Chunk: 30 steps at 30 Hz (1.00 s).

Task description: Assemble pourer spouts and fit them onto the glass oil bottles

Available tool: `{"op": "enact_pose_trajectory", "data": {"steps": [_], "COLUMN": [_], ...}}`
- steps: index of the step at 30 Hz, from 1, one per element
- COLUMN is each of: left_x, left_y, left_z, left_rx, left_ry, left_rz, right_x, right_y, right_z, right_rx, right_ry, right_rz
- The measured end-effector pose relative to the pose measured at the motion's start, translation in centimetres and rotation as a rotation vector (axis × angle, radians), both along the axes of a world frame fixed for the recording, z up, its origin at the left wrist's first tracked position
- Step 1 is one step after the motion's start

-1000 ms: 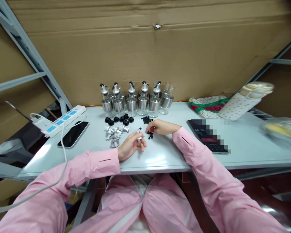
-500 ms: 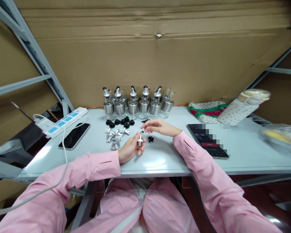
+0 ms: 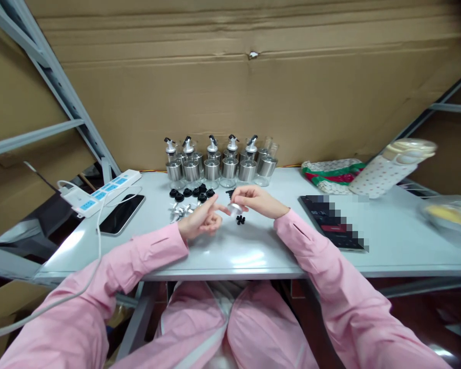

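Observation:
My left hand (image 3: 200, 220) and my right hand (image 3: 255, 200) meet over the white table (image 3: 253, 251) on a small silver pourer spout (image 3: 235, 208). The left index finger and thumb reach out to the spout's near side while the other fingers curl in. My right hand's fingers pinch the spout from above. A few small black caps (image 3: 239, 220) lie just below the spout. More silver spouts (image 3: 180, 210) lie left of my left hand, with black stoppers (image 3: 192, 193) behind them.
Several glass-and-steel oil bottles (image 3: 221, 165) stand in rows at the table's back. A power strip (image 3: 100, 189) and phone (image 3: 122, 213) lie at left, a tablet (image 3: 332, 221) at right, with a folded cloth (image 3: 330, 171), a dotted bottle (image 3: 392, 166) and a plastic bag (image 3: 449, 212) beyond.
My right hand picked something from the black caps and lifted to the spout. My left hand raised the spout and moved it right, and both hands now meet on it.

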<state>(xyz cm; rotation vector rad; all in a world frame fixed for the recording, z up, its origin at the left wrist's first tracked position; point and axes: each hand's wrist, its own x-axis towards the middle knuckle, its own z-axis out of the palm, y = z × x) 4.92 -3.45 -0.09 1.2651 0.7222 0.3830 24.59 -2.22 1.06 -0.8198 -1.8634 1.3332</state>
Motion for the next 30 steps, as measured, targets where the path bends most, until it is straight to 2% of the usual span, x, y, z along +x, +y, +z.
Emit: {"op": "enact_pose_trajectory", "data": {"steps": [1,3,5,6,7,9,12,16,21,25,28,30], "left_x": [-0.5,-1.8,-3.1,-3.7,-4.2,-4.9,-4.9,-4.1,-4.0,-4.4,-4.1,-3.5], "left_y": [0.7,2.4,4.3,5.1,5.9,7.0,7.5,7.3,7.7,7.9,7.1,5.7], "left_z": [0.6,1.3,1.4,1.3,1.0,0.4,-0.4,-0.8,-1.2,-1.2,-0.3,0.4], "left_rx": [0.101,0.399,0.774,0.96,1.093,1.234,1.288,1.297,1.254,1.28,1.308,1.244], "left_ry": [0.028,0.09,0.203,0.298,0.409,0.587,0.733,0.791,0.77,0.768,0.635,0.455], "left_rz": [0.029,0.211,0.395,0.437,0.417,0.33,0.221,0.141,0.218,0.24,0.398,0.482], "right_x": [0.2,0.5,0.7,0.8,0.9,1.1,1.4,1.6,1.6,1.6,1.8,2.0], "right_y": [0.1,0.5,1.0,1.2,1.3,1.5,1.4,1.1,1.0,1.0,1.1,1.0], "right_z": [0.0,0.0,-0.4,-0.5,-0.7,-0.9,-0.7,-0.1,0.1,0.1,0.1,0.1], "right_rx": [0.01,0.011,-0.006,-0.013,-0.017,-0.016,-0.004,-0.001,-0.005,0.005,-0.004,-0.026], "right_ry": [0.033,0.098,0.157,0.178,0.19,0.195,0.187,0.21,0.215,0.213,0.227,0.205], "right_rz": [-0.06,-0.168,-0.242,-0.264,-0.275,-0.283,-0.287,-0.315,-0.345,-0.334,-0.34,-0.311]}}
